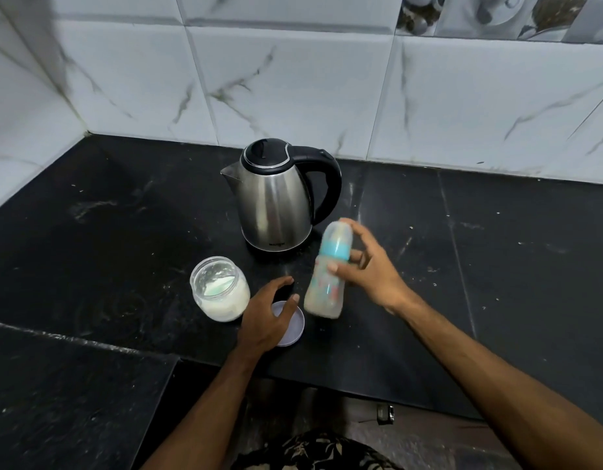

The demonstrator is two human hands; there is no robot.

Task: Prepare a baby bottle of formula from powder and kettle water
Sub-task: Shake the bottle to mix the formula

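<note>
A baby bottle (327, 276) with a teal collar and clear cap is motion-blurred and tilted slightly, held above the black counter by my right hand (367, 269), thumb across its middle. The bottle looks filled with pale milky liquid. My left hand (269, 317) hovers open, fingers spread, over a pale lilac jar lid (293, 329) lying flat on the counter. An open glass jar (220, 288) with white formula powder in it stands just left of that hand. A steel electric kettle (276, 198) with black lid and handle stands behind, lid closed.
The black stone counter (496, 266) meets a white marble-tile wall (293, 89) at the back and left. A counter step edge (83, 340) runs across the front left. Below the front edge the floor and patterned clothing show.
</note>
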